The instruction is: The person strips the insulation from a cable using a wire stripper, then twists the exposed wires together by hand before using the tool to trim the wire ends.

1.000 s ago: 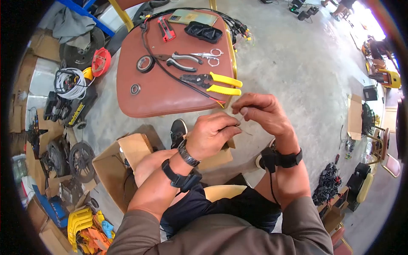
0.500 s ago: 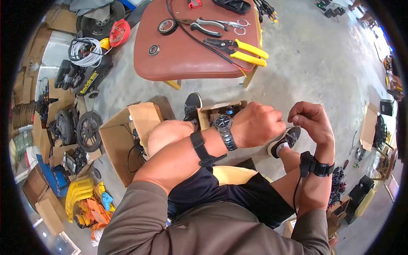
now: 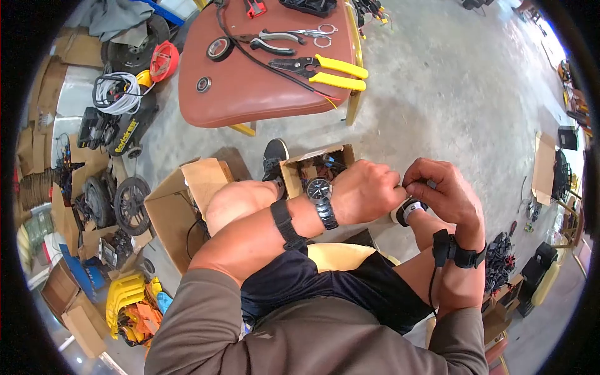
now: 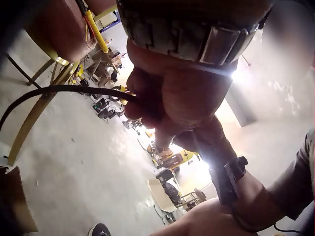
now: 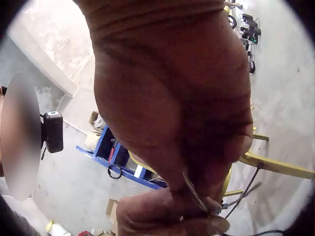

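Observation:
My left hand (image 3: 369,192), wearing a metal watch (image 3: 320,189), is curled in a fist with its back up. A thin black cable (image 4: 64,89) runs into its grip in the left wrist view. Close against it, my right hand (image 3: 445,187) has thumb and forefinger bent together at the cable's end. Thin frayed wire strands (image 5: 194,191) run from the right fingers down to the left fingertips (image 5: 167,211) in the right wrist view. Both hands are over my lap, and the palms hide most of the wire in the head view.
A brown padded chair (image 3: 269,106) ahead carries yellow-handled wire strippers (image 3: 319,72), pliers (image 3: 275,47), scissors (image 3: 322,36), black tape (image 3: 219,49) and a bearing (image 3: 204,84). Below the hands stands a small box of parts (image 3: 319,164); an open carton (image 3: 172,206) is to the left.
The hands first moved right and apart as the head view shifted. Now they are back together, with the right fingers against the left fist. The left hand has turned back-up, showing the watch face.

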A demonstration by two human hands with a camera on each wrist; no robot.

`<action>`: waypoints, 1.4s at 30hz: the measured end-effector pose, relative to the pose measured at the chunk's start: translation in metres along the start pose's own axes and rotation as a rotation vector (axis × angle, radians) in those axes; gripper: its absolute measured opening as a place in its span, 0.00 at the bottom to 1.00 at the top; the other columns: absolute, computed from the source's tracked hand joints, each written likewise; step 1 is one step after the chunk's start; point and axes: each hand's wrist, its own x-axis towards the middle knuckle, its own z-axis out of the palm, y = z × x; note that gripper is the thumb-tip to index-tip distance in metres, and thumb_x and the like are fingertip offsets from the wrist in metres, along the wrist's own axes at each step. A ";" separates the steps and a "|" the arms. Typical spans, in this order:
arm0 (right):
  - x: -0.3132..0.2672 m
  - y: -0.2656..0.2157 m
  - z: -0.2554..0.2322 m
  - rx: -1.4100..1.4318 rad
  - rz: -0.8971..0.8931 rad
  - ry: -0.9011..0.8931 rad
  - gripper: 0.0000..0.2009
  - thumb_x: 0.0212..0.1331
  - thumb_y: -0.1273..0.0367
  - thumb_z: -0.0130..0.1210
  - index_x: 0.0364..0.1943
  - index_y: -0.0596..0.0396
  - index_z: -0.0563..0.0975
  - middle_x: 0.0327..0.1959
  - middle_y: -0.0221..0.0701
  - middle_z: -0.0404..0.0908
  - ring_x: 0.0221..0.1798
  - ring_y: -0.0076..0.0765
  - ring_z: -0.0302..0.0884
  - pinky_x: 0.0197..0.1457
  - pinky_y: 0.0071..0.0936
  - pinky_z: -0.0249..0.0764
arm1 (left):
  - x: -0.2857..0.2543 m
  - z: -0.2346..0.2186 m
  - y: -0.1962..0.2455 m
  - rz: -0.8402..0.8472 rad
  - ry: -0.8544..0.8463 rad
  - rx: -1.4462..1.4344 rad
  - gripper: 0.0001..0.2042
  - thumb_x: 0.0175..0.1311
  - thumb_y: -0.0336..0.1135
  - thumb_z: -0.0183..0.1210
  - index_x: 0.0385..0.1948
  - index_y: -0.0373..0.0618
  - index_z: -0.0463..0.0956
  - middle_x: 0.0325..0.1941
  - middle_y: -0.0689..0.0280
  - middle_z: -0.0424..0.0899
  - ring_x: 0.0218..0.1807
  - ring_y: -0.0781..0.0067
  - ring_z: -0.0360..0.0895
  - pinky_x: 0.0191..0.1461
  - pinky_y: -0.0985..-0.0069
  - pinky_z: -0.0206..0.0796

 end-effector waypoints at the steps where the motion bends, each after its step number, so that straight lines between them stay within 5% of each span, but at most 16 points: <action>1: 0.001 0.002 0.000 -0.009 -0.007 0.009 0.05 0.54 0.77 0.59 0.36 0.60 0.79 0.31 0.37 0.81 0.36 0.35 0.79 0.42 0.30 0.75 | 0.000 0.001 -0.001 -0.006 0.001 -0.003 0.04 0.46 0.33 0.57 0.17 0.48 0.72 0.21 0.66 0.73 0.27 0.66 0.78 0.26 0.69 0.71; 32: 0.021 0.001 0.002 -0.041 0.066 -0.063 0.07 0.47 0.78 0.61 0.33 0.61 0.79 0.30 0.35 0.81 0.33 0.30 0.82 0.38 0.27 0.77 | -0.006 0.001 -0.004 -0.046 0.033 0.057 0.04 0.44 0.33 0.57 0.16 0.47 0.74 0.19 0.64 0.73 0.23 0.64 0.78 0.24 0.70 0.72; 42: 0.021 0.002 0.003 -0.130 0.031 -0.022 0.06 0.50 0.77 0.60 0.33 0.60 0.79 0.32 0.37 0.82 0.34 0.36 0.82 0.40 0.30 0.78 | -0.005 -0.001 -0.003 -0.051 0.049 0.032 0.04 0.44 0.32 0.57 0.16 0.47 0.74 0.19 0.63 0.73 0.24 0.63 0.79 0.25 0.70 0.73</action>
